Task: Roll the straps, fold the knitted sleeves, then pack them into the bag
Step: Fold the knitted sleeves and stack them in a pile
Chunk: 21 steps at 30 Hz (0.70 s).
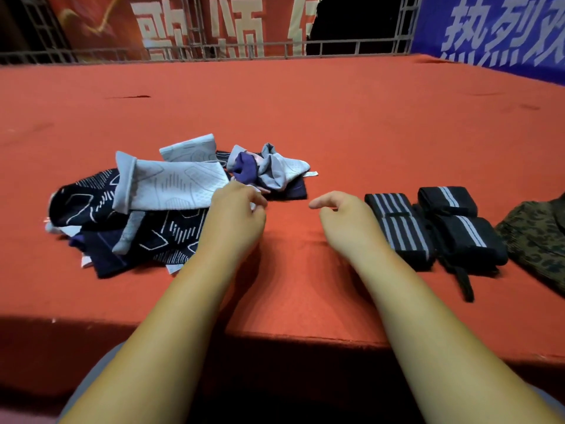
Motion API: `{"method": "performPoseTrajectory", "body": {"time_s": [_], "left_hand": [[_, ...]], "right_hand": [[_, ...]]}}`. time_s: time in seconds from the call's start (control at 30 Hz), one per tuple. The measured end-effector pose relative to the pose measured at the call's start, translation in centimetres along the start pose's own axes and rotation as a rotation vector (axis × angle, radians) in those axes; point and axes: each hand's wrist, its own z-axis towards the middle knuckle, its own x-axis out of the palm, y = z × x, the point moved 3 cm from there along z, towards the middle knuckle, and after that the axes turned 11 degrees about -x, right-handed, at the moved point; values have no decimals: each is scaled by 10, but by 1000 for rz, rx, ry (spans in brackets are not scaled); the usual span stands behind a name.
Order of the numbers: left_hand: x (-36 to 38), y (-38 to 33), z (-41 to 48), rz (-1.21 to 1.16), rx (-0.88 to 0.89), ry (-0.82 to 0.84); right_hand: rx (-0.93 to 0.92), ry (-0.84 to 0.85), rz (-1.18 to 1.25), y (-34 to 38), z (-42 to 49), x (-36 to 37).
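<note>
A loose heap of knitted sleeves lies left of centre: a light grey sleeve on top, dark navy patterned sleeves under it, and a crumpled grey and purple one behind. My left hand hovers at the heap's right edge, fingers loosely curled, its fingertips at a bit of white fabric. My right hand hangs over bare cloth, fingers relaxed and holding nothing. To its right lie two rolled black straps with grey stripes. A camouflage bag sits at the right edge.
Everything rests on a table covered in red cloth; its front edge runs just below my forearms. A metal railing and red and blue banners stand behind the far edge. A thin black strap end trails toward the front.
</note>
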Motion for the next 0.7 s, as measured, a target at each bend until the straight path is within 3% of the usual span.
{"method": "performPoseTrajectory", "body": {"time_s": [0.13, 0.27, 0.47, 0.57, 0.7], "left_hand": [[-3, 44, 13, 461, 1, -37], [-7, 54, 14, 469, 34, 4], [-28, 45, 12, 228, 61, -84], [-41, 29, 5, -73, 114, -136], [-54, -5, -12, -517, 126, -92]], "right_hand": [[-1, 42, 24, 9, 1, 18], [-19, 53, 33, 8, 3, 34], [-14, 75, 110, 7, 2, 43], [-81, 118, 145, 9, 3, 46], [-115, 139, 420, 14, -3, 56]]}}
